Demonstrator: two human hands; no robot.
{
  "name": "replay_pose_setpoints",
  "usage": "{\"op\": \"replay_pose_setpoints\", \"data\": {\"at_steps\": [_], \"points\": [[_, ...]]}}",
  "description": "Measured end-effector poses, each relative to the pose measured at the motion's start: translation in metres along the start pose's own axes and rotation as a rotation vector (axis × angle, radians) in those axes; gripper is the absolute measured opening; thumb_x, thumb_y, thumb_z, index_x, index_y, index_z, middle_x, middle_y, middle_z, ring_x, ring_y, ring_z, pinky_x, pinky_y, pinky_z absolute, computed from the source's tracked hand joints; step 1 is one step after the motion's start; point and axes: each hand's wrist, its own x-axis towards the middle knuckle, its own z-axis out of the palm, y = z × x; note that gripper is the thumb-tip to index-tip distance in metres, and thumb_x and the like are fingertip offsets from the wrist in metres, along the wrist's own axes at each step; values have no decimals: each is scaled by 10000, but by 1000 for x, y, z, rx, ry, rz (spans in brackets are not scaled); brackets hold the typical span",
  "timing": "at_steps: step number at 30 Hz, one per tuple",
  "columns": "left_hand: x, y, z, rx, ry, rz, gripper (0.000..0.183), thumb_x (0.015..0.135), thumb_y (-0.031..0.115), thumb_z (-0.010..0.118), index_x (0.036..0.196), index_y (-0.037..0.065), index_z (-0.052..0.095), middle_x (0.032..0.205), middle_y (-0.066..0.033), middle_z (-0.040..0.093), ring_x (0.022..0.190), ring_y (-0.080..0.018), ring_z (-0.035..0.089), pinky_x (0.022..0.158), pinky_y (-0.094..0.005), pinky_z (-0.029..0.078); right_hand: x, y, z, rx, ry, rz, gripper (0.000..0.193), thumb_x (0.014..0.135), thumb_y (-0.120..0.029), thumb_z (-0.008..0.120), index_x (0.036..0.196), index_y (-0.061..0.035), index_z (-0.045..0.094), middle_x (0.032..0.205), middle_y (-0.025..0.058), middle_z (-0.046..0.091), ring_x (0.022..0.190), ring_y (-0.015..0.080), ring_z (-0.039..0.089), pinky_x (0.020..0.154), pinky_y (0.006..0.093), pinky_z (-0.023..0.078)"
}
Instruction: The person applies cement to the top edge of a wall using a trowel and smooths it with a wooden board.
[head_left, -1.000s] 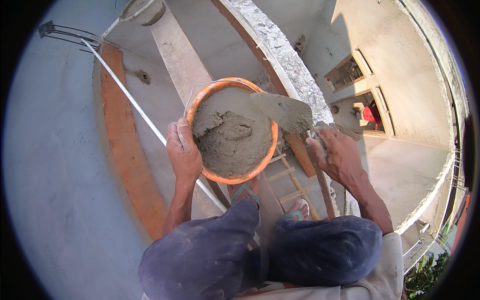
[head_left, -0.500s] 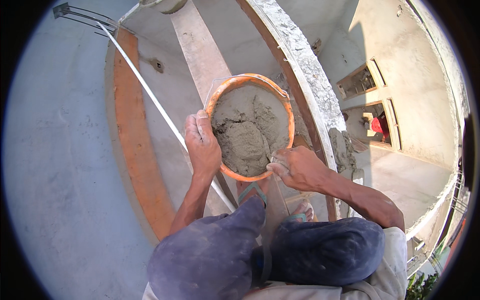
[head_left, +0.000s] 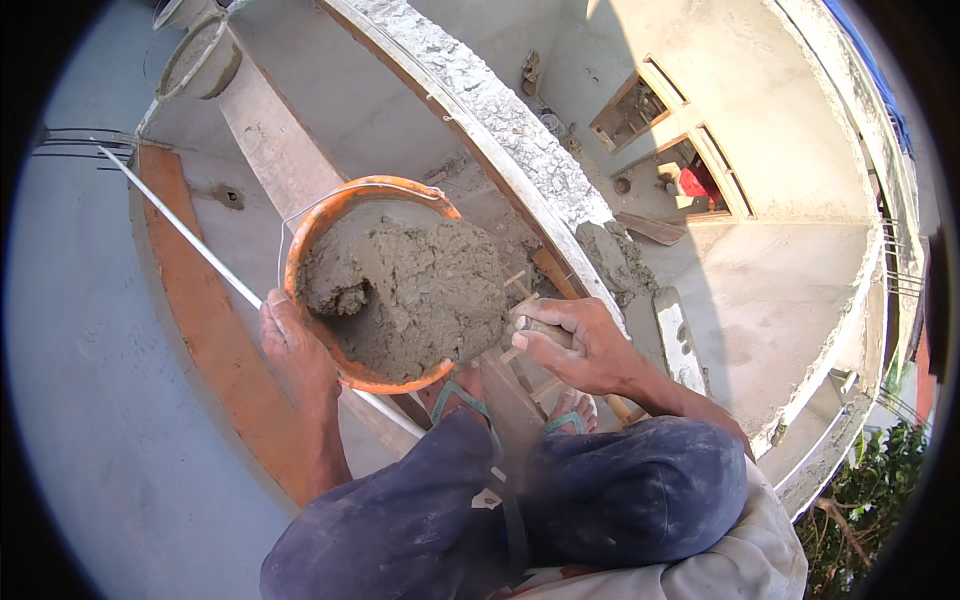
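Note:
My left hand (head_left: 297, 350) grips the near left rim of an orange bucket (head_left: 296, 255) with a thin wire handle. Thick grey mortar fills much of the bucket, with a dark hollow at its left. In my right hand (head_left: 590, 345), closed, is the handle of a trowel (head_left: 545, 331). A large heap of mortar (head_left: 430, 285) lies at the trowel's end, over the bucket's right side, and hides the blade. To the right, more wet mortar (head_left: 612, 258) sits on the rough wall top (head_left: 490, 115).
A grey slab-like tool (head_left: 678, 340) lies on the wall beside the wet mortar. My sandalled feet stand on planks between two curved edges. A white pole (head_left: 215, 265) slants at the left, and another bucket (head_left: 205, 62) stands far left on a board (head_left: 270, 120).
My right hand has lifted the trowel up and right with a heap of mortar on it. The bucket now sits lower left in view, and the view has turned right.

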Motion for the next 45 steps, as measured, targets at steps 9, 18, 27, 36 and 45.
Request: {"op": "replay_pose_setpoints", "data": {"at_steps": [9,18,27,36,45], "points": [[-8,8,8,-62,-50,46,385,1104,334,407,1002,2,575,869,-12,533,824,-108,476,748,-304,440,-41,138,-19,-780,655,234,328,903,-220,696,1131,15,679,1024,226,702,975,397,678,870,451,542],[-10,23,6,26,-4,112,366,1103,304,412,921,7,524,820,-9,467,787,-109,416,715,-305,411,-26,69,-29,-635,520,-74,299,864,-139,751,1106,11,661,962,198,686,837,382,683,721,425,548],[-7,17,7,54,-97,256,312,1092,247,425,890,18,491,762,-38,433,741,-135,406,692,-328,396,95,-23,-6,-974,-46,-159,260,935,-259,652,1021,-14,652,911,133,667,789,328,690,665,421,564],[-3,17,9,39,-146,238,299,1091,249,424,931,10,506,750,-48,457,723,-142,432,676,-345,412,90,-32,38,-1168,-242,-750,322,786,-133,651,1063,31,642,904,138,653,804,274,689,671,412,562],[-19,9,12,-32,-63,190,294,1087,229,414,908,8,489,806,-51,465,761,-138,428,703,-342,411,38,7,19,-531,-86,-178,284,943,-249,639,1020,23,660,847,227,679,822,388,687,711,463,559]]}}
